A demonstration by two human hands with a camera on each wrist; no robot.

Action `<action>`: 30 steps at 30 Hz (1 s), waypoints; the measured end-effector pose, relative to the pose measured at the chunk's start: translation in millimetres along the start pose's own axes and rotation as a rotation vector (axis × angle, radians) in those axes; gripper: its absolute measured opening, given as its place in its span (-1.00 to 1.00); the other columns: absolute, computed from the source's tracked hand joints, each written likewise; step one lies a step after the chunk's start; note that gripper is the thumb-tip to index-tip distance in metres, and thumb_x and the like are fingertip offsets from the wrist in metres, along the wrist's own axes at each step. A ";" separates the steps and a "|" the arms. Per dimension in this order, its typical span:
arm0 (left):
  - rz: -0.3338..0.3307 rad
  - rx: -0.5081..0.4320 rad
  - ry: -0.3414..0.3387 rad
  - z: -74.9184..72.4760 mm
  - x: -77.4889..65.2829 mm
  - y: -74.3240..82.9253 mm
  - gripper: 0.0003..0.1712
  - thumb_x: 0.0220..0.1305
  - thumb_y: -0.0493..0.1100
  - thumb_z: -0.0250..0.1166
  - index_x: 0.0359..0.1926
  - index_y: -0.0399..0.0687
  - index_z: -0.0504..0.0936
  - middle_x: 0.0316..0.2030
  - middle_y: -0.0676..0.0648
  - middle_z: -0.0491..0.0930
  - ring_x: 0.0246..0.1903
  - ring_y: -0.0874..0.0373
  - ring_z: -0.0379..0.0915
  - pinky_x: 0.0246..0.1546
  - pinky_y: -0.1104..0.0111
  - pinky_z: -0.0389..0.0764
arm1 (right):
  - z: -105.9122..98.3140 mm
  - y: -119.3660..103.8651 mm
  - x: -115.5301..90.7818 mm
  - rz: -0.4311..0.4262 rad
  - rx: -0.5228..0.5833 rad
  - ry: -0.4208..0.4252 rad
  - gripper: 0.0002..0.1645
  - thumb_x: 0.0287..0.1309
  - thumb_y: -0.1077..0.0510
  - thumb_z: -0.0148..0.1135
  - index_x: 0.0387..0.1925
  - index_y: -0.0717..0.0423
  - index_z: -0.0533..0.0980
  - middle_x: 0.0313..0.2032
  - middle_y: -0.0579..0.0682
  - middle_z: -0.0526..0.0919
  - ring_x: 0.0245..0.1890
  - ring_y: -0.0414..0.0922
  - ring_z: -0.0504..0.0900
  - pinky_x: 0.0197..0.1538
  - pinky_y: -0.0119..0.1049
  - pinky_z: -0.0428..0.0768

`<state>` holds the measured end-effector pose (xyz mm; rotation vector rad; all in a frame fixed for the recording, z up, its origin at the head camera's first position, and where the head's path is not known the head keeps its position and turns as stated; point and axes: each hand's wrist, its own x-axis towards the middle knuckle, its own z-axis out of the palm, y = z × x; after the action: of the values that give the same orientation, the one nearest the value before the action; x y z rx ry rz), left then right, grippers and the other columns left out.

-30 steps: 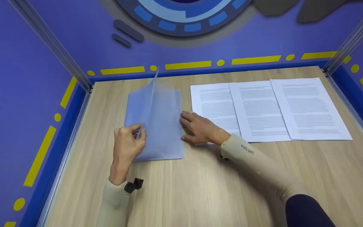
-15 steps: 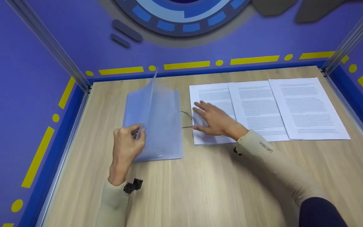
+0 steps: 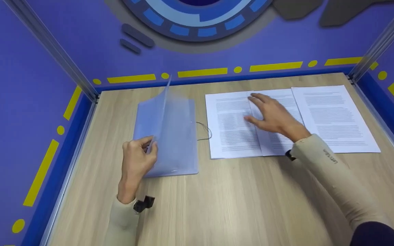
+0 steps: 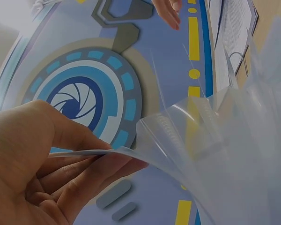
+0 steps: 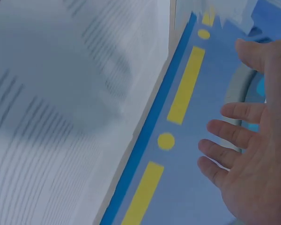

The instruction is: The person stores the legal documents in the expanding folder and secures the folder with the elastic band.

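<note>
A translucent plastic folder [image 3: 180, 147] lies spread on the wooden table, its cover side raised. My left hand [image 3: 136, 160] pinches the edge of the raised plastic between thumb and fingers; in the left wrist view several clear sleeves [image 4: 239, 154] fan out beyond it. From the folder's right edge loops a thin dark cord [image 3: 211, 131]. My right hand [image 3: 274, 116], fingers spread and holding nothing, is over the middle printed stack [image 3: 274, 147]. In the right wrist view the palm [image 5: 253, 178] appears apart from the paper.
Left of the middle stack lies another printed stack [image 3: 233, 140], close to the cord. A third stack [image 3: 337, 119] is on the right, overlapping the middle one. Blue panels [image 3: 197, 58] with yellow marks wall in the table [image 3: 204, 205] at the back and sides.
My right hand has left the folder's right edge and travelled right across the left stack to the middle one. The cord now shows uncovered. The left hand keeps its pinch in place.
</note>
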<state>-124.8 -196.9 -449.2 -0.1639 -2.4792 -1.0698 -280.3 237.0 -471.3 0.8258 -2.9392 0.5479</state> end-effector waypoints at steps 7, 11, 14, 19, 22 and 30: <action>0.011 0.010 0.003 -0.4 0.1 -0.2 -0.78 0.25 -0.42 0.40 -0.10 -0.49 0.81 -0.23 -0.41 0.80 -0.30 -0.21 0.83 -0.27 0.00 0.83 | -22.6 36.9 -22.5 0.118 0.009 0.015 0.00 0.44 -0.30 0.27 0.61 0.21 0.24 0.61 0.27 0.22 0.59 0.34 0.21 0.57 0.39 0.17; 0.006 0.009 -0.001 -0.5 -0.2 -0.2 -0.78 0.25 -0.41 0.41 -0.10 -0.48 0.81 -0.24 -0.40 0.80 -0.29 -0.21 0.83 -0.27 0.00 0.83 | -36.4 51.6 -35.2 0.162 0.002 0.016 0.03 0.43 -0.32 0.27 0.61 0.23 0.23 0.60 0.32 0.22 0.58 0.37 0.19 0.54 0.43 0.17; 0.003 0.006 -0.006 -0.4 -0.4 -0.7 -0.77 0.26 -0.41 0.40 -0.09 -0.48 0.81 -0.24 -0.40 0.80 -0.29 -0.21 0.83 -0.27 0.00 0.83 | -45.5 61.0 -42.3 0.187 0.003 0.022 0.05 0.43 -0.35 0.26 0.61 0.24 0.22 0.59 0.35 0.22 0.57 0.40 0.19 0.52 0.46 0.18; -0.007 0.010 -0.008 -0.5 -1.1 -1.4 -0.76 0.26 -0.41 0.40 -0.09 -0.48 0.80 -0.23 -0.40 0.80 -0.29 -0.21 0.83 -0.28 0.00 0.82 | -56.3 80.2 -52.0 0.228 0.013 0.042 0.07 0.43 -0.35 0.26 0.62 0.26 0.20 0.59 0.37 0.21 0.55 0.43 0.20 0.49 0.49 0.19; -0.005 0.016 0.002 -0.7 -0.7 -1.0 -0.77 0.25 -0.41 0.41 -0.10 -0.48 0.81 -0.23 -0.41 0.80 -0.29 -0.21 0.83 -0.28 0.00 0.82 | -61.8 94.0 -58.5 0.260 0.020 0.051 0.07 0.43 -0.34 0.25 0.62 0.27 0.19 0.58 0.40 0.20 0.54 0.46 0.20 0.48 0.50 0.19; -0.004 0.019 -0.001 1.6 -0.7 0.6 -0.78 0.25 -0.42 0.38 -0.11 -0.48 0.81 -0.25 -0.40 0.80 -0.33 -0.18 0.83 -0.30 0.01 0.82 | -67.0 133.2 -80.6 0.372 0.035 0.028 0.11 0.47 -0.39 0.14 0.62 0.35 0.12 0.57 0.49 0.14 0.52 0.52 0.14 0.49 0.53 0.12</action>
<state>-124.5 -195.3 -450.1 -0.1543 -2.4905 -1.0474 -283.1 406.2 -462.3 0.2655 -3.0778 0.6216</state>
